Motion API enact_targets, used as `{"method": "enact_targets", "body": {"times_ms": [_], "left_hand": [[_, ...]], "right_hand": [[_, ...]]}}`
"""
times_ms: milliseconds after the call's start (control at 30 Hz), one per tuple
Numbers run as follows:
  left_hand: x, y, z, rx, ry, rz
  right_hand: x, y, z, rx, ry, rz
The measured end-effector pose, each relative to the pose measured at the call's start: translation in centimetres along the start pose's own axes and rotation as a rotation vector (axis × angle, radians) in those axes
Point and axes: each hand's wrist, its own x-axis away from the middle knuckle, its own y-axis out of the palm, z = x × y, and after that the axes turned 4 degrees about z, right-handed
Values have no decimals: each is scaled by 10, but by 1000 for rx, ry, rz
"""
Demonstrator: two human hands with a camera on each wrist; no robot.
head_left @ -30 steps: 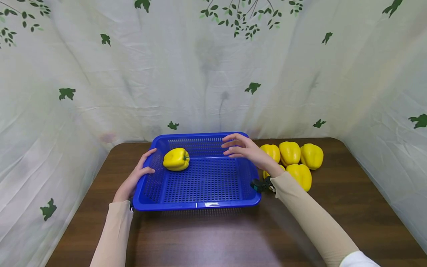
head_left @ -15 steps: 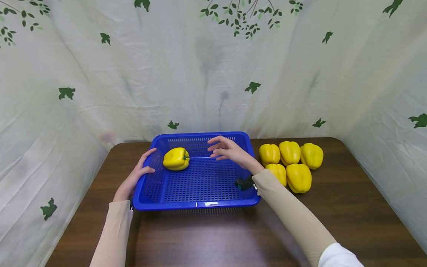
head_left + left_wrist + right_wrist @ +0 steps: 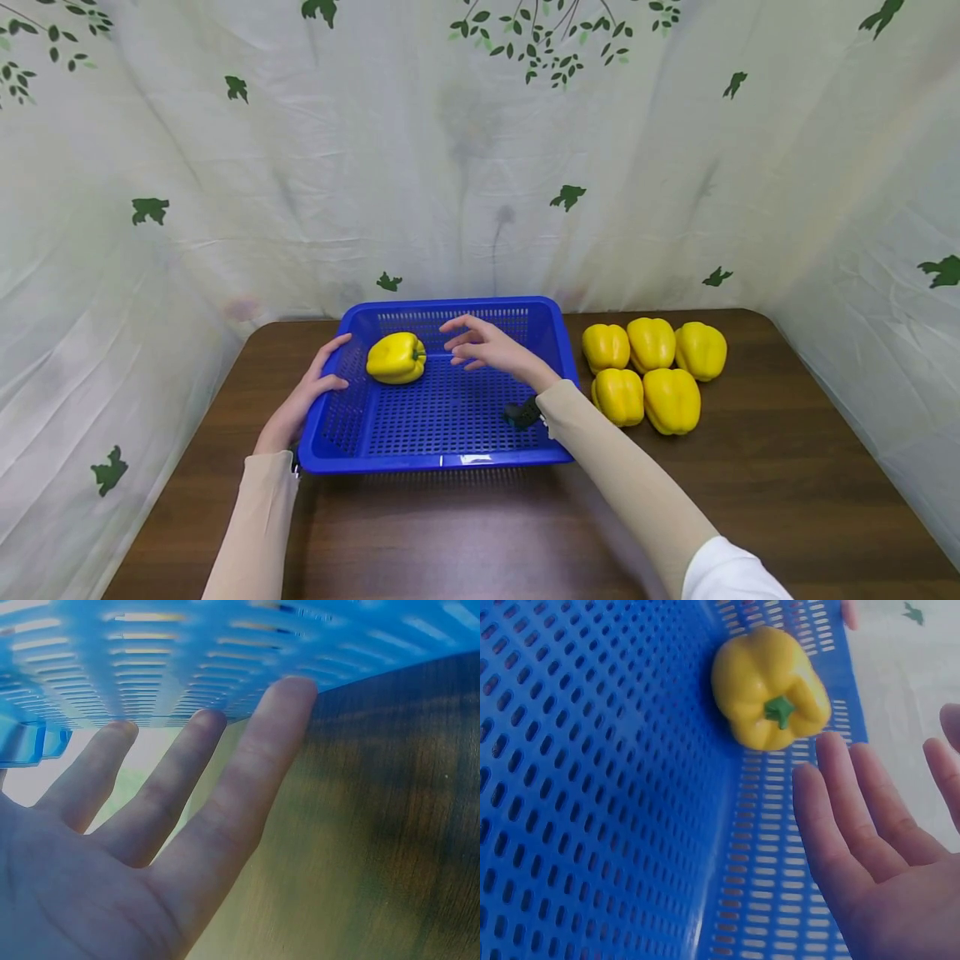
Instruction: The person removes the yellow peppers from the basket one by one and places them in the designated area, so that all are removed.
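Observation:
A yellow bell pepper [image 3: 396, 358] with a green stem lies at the left end of a blue plastic basket [image 3: 450, 462]. My left hand [image 3: 303, 400] grips the basket's left rim, thumb and a finger over the edge. In the left wrist view, other fingers [image 3: 240, 772] of that hand reach under the rim against the slotted outer wall. Over the basket's middle, my right hand [image 3: 491, 348] hovers with loosely bent fingers and holds nothing. The right wrist view shows its fingertips near the bell pepper [image 3: 769, 690], which they do not appear to grip.
Several more yellow bell peppers [image 3: 671, 400] stand in two rows on the brown wooden table [image 3: 787, 467], right of the basket. A pale leaf-print curtain [image 3: 480, 167] hangs behind the table and along both sides.
My right hand has moved left, from the basket's right side to over its middle, uncovering the peppers on the table. The left hand, basket and pepper inside have stayed put.

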Motion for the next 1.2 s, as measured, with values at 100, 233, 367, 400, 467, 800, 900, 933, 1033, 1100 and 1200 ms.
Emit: {"method": "enact_targets", "body": {"times_ms": [100, 233, 367, 400, 467, 800, 900, 933, 1033, 1100, 1200], "left_hand": [[0, 0, 0, 2, 0, 0], [0, 0, 0, -6, 0, 3], [1, 0, 0, -24, -1, 8], [1, 0, 0, -29, -1, 10], [1, 0, 0, -31, 1, 11], [0, -1, -1, -27, -5, 10], [0, -1, -1, -27, -5, 9], [0, -1, -1, -24, -1, 9], [-2, -1, -1, -20, 14, 12], [-2, -1, -1, -18, 22, 13], [-4, -1, -2, -23, 28, 16]], "right_hand": [[-4, 6, 1, 17, 14, -27], [-9, 13, 2, 38, 33, -62], [-15, 20, 3, 52, 54, -85], [-16, 22, 2, 58, 59, -91], [-19, 25, 1, 71, 70, -102], [-29, 42, -1, 124, 128, -164], [-32, 45, 1, 152, 138, -167], [-33, 47, 2, 160, 142, -168], [-34, 51, 2, 191, 160, -167], [-35, 53, 2, 207, 171, -168], [-37, 56, 4, 222, 175, -179]]}}
